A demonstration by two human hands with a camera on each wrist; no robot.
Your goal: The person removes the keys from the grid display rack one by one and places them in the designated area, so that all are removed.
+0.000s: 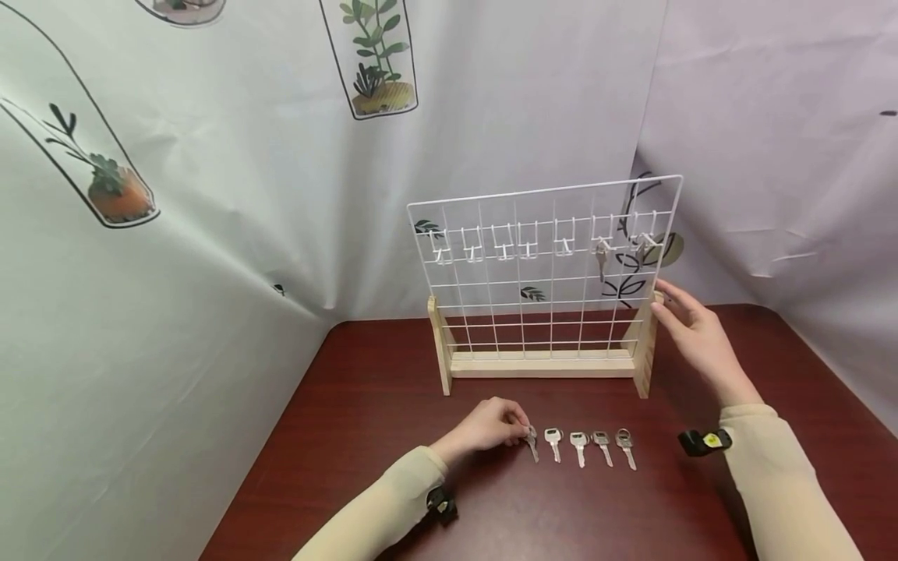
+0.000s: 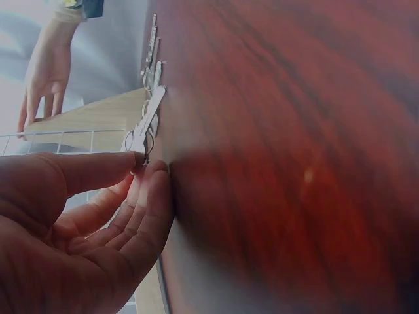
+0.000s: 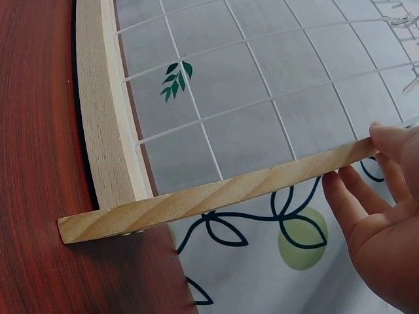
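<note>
A silver key (image 1: 532, 444) at the left end of a row is pinched by its ring end between the thumb and fingertips of my left hand (image 1: 491, 423), low over the table. In the left wrist view the same key (image 2: 149, 118) points away from the left hand (image 2: 98, 216). My right hand (image 1: 698, 335) grips the right wooden upright (image 1: 647, 343) of a white wire grid rack (image 1: 536, 300). The right wrist view has that hand's thumb (image 3: 386, 140) at the upright's front edge, fingers on its other side.
More keys (image 1: 578, 448) lie in a row in front of the rack. White hooks (image 1: 505, 249) line the grid's upper part; a key (image 1: 601, 261) hangs from one towards the right. The dark red table (image 1: 337, 436) meets a printed cloth backdrop (image 1: 281, 117) behind.
</note>
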